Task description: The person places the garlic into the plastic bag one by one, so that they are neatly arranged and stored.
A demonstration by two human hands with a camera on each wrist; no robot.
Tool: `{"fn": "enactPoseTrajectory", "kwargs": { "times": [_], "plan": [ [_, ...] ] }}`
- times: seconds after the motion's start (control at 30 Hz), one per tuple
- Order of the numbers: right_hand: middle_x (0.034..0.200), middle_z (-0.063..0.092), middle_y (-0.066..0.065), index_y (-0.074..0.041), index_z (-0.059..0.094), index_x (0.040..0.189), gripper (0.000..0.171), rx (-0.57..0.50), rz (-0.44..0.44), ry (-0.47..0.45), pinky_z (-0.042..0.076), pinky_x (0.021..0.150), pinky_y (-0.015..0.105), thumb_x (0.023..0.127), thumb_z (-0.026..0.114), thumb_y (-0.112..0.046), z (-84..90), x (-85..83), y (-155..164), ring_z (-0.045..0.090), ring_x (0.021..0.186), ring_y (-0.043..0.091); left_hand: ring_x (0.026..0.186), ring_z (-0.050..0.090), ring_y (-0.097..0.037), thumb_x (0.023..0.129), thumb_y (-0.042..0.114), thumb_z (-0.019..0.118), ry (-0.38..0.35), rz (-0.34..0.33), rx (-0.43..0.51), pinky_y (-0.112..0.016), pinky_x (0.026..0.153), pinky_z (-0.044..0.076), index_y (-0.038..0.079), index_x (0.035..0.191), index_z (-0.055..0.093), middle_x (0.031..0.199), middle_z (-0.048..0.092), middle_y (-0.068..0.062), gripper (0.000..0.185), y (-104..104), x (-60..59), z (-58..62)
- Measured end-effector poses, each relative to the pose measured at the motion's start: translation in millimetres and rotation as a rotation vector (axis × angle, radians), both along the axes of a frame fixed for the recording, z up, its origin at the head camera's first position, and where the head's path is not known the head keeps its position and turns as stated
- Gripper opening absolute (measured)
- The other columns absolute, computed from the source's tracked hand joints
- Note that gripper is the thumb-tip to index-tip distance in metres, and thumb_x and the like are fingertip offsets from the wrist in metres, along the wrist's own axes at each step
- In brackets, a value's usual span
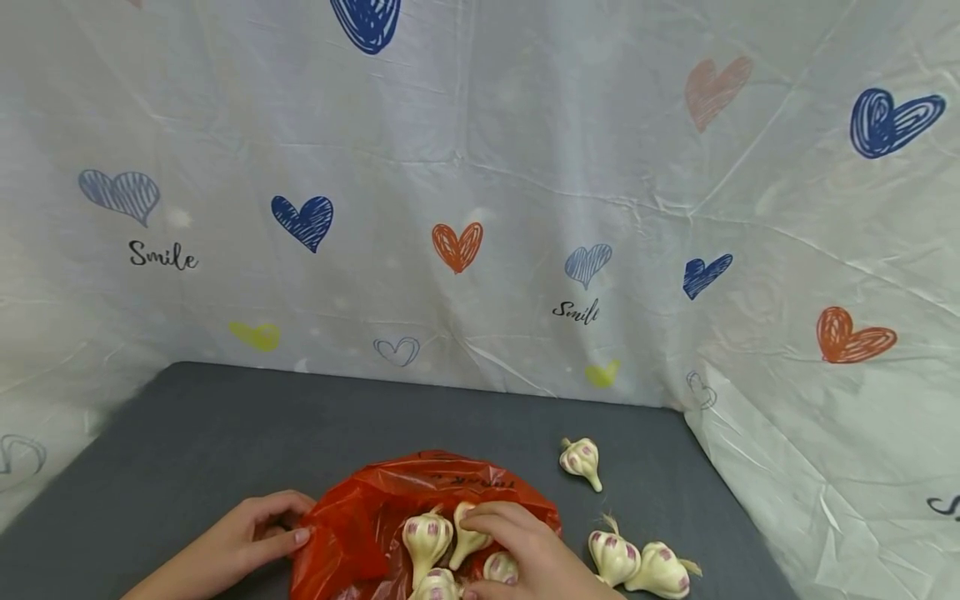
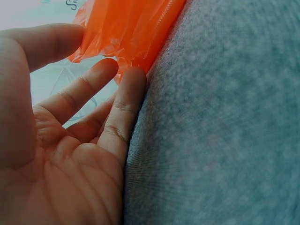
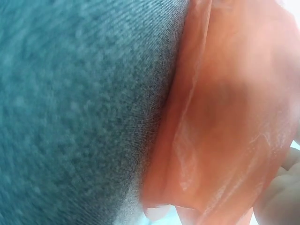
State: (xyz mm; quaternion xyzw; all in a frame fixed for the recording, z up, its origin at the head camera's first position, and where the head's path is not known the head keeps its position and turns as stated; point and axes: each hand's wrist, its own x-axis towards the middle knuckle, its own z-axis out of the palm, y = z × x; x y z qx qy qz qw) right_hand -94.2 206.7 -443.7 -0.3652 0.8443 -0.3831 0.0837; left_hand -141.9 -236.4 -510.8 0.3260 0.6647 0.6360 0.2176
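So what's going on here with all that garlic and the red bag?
A person is working at a grey table with a red plastic bag and garlic bulbs. The left hand touches the bag's edge, fingers fairly straight. The right hand rests on a garlic bulb on the bag, among a few others. Three more bulbs lie on the table to the right: one alone and a pair closer in.

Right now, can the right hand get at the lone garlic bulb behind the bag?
Probably yes: the right hand rests on garlic at the red bag, and only bare grey table lies between it and the lone bulb.
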Motion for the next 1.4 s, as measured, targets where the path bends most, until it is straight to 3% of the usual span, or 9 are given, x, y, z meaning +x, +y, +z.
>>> {"fn": "enactPoseTrajectory", "kwargs": {
  "times": [0.4,0.67,0.87,1.03,1.13,1.4],
  "plan": [
    [0.152,0.06,0.002,-0.018,0.061,0.153,0.051,-0.019,-0.01,-0.016,0.054,0.108,0.036,0.106,0.077,-0.032,2.4,0.9,0,0.057,0.139,0.018,0.109,0.073,-0.025,0.116,-0.002,0.044,-0.004,-0.006,0.013,-0.034,0.092,0.062,-0.003,0.143,0.064,0.133,0.073,-0.01,0.034,0,-1.0,-2.3],
    [0.148,0.064,0.004,-0.015,0.064,0.149,0.048,-0.046,-0.018,0.091,0.057,0.103,0.036,0.105,0.078,-0.029,4.5,3.2,0,0.063,0.133,0.018,0.108,0.073,-0.026,0.116,0.0,0.044,-0.011,0.002,0.005,-0.034,0.091,0.062,-0.002,0.144,0.064,0.134,0.072,-0.011,0.034,0,-1.4,-2.7],
    [0.146,0.065,0.005,-0.016,0.065,0.149,0.047,-0.078,-0.016,0.114,0.058,0.102,0.037,0.105,0.078,-0.029,7.9,5.1,0,0.064,0.131,0.017,0.11,0.073,-0.025,0.116,0.0,0.044,-0.013,-0.001,0.0,-0.033,0.092,0.061,-0.002,0.144,0.064,0.133,0.073,-0.01,0.034,-1,-1.8,-2.6],
    [0.14,0.068,0.01,-0.01,0.065,0.145,0.047,-0.134,0.003,0.236,0.061,0.096,0.04,0.103,0.081,-0.021,12.0,4.3,0,0.067,0.125,0.019,0.11,0.073,-0.025,0.116,0.0,0.044,-0.021,-0.008,0.004,-0.034,0.092,0.061,-0.003,0.144,0.063,0.133,0.073,-0.011,0.034,-1,-2.1,-2.3],
    [0.136,0.07,0.008,-0.011,0.066,0.143,0.046,-0.158,-0.017,0.291,0.061,0.096,0.041,0.101,0.083,-0.019,13.7,3.5,1,0.068,0.123,0.018,0.11,0.073,-0.025,0.117,0.0,0.043,-0.025,-0.015,0.012,-0.034,0.092,0.061,-0.003,0.144,0.063,0.132,0.072,-0.012,0.034,-1,-2.4,-2.4],
    [0.133,0.072,0.007,-0.016,0.067,0.143,0.05,-0.216,-0.066,0.333,0.062,0.094,0.04,0.097,0.086,-0.008,18.3,1.2,6,0.071,0.119,0.024,0.111,0.072,-0.024,0.117,0.0,0.042,-0.048,-0.029,0.02,-0.034,0.093,0.061,-0.004,0.145,0.062,0.133,0.072,-0.01,0.035,-2,-2.9,-2.8]
  ]
}}
